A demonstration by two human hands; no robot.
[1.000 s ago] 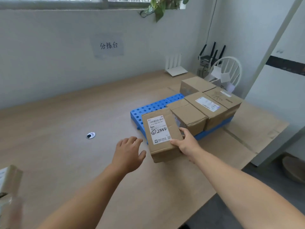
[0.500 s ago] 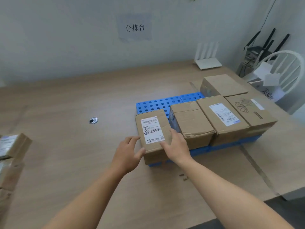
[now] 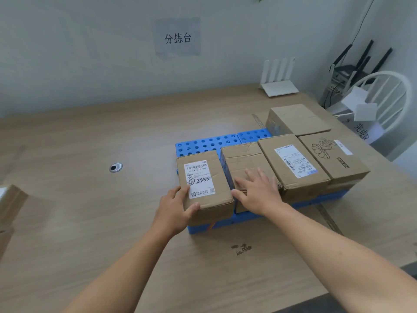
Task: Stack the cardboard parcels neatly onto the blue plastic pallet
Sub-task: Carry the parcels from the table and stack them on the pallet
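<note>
Pallet (image 3: 209, 143) under parcels (image 3: 295, 159); grip of left hand (image 3: 173, 208) round 2555 parcel (image 3: 203, 177), right hand (image 3: 259, 193) flat, grip slack, on plain parcel (image 3: 243, 157).

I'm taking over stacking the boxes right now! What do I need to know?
Left hand grips the near left corner of the brown cardboard parcel with the handwritten label.
Right hand rests flat on the plain brown cardboard parcel beside it.
Done: four parcels in the near row of the blue plastic pallet, a fifth behind at the right.
Left: the pallet's back left is bare; more cardboard parcels wait at the wooden table's left edge.
</note>
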